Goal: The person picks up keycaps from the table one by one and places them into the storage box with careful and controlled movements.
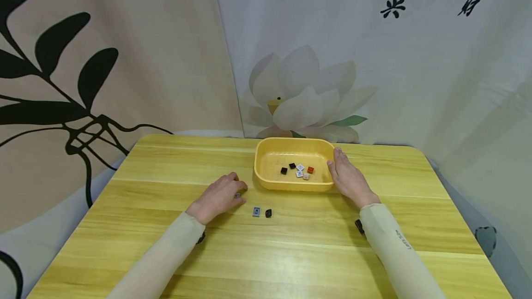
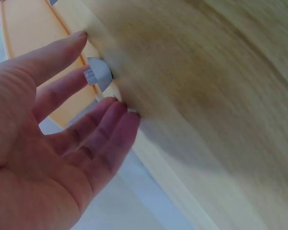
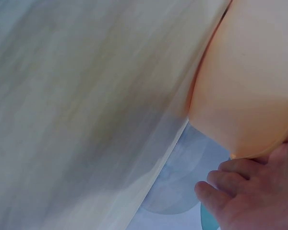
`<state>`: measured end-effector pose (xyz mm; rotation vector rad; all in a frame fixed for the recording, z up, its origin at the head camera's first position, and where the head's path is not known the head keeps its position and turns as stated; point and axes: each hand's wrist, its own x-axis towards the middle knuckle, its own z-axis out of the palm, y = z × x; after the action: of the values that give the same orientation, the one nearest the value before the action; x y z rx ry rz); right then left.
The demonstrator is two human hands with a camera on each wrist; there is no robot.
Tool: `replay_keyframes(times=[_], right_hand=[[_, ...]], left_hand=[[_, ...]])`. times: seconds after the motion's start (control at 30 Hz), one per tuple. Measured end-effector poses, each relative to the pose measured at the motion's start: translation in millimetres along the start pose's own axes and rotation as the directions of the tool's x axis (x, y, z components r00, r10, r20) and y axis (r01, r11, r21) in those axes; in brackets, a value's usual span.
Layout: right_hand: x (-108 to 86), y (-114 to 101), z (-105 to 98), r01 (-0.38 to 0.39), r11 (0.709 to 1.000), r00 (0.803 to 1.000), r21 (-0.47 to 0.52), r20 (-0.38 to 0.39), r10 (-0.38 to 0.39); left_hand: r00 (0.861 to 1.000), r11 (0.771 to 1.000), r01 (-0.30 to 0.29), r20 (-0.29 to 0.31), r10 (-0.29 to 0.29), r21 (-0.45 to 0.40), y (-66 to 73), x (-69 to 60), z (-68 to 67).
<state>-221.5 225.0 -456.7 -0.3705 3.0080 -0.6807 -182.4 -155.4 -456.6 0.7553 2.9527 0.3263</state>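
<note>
My left hand [image 1: 219, 197] is low over the table, its thumb and fingers spread around a small grey piece [image 1: 237, 195]. The left wrist view shows this grey piece [image 2: 101, 74] as half-round with a little square nub; the index finger is at it while the thumb stands apart. My right hand [image 1: 351, 179] holds the right end of a yellow plastic tray [image 1: 295, 187], thumb over the rim and fingers along the outside. Right of the left hand lie a grey-blue rectangular piece [image 1: 256, 212] and a small black piece [image 1: 268, 213].
Several small square pieces lie inside the tray, among them a black one [image 1: 284, 170], a white one [image 1: 299, 174] and an orange-red one [image 1: 310, 170]. The wooden table [image 1: 291, 257] ends just behind the tray, where a printed curtain [image 1: 199, 59] hangs.
</note>
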Motion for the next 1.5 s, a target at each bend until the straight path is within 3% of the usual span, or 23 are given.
replay_keyframes(times=[0.43,0.9,1.23,1.5], right_hand=[[0.7,-0.8,-0.9,0.002,1.000,1.000,0.005,0.000,-0.002],[0.4,0.7,-0.6,0.009,1.000,1.000,0.006,-0.002,-0.009],[0.0,0.8,-0.5,0.007,1.000,1.000,0.010,-0.004,-0.007],[0.1,0.4,-0.6,0.002,1.000,1.000,0.007,-0.010,-0.002]], left_hand=[[1.000,0.998,-0.013,0.009,0.014,-0.059,-0.2,-0.6,-0.9],[0.989,0.993,-0.095,-0.118,0.088,-0.063,2.1,-0.9,-6.0],[0.958,0.983,-0.183,-0.232,0.170,-0.032,18.9,1.8,-20.5],[0.919,0.970,-0.242,-0.320,0.229,0.000,35.9,8.0,-30.2]])
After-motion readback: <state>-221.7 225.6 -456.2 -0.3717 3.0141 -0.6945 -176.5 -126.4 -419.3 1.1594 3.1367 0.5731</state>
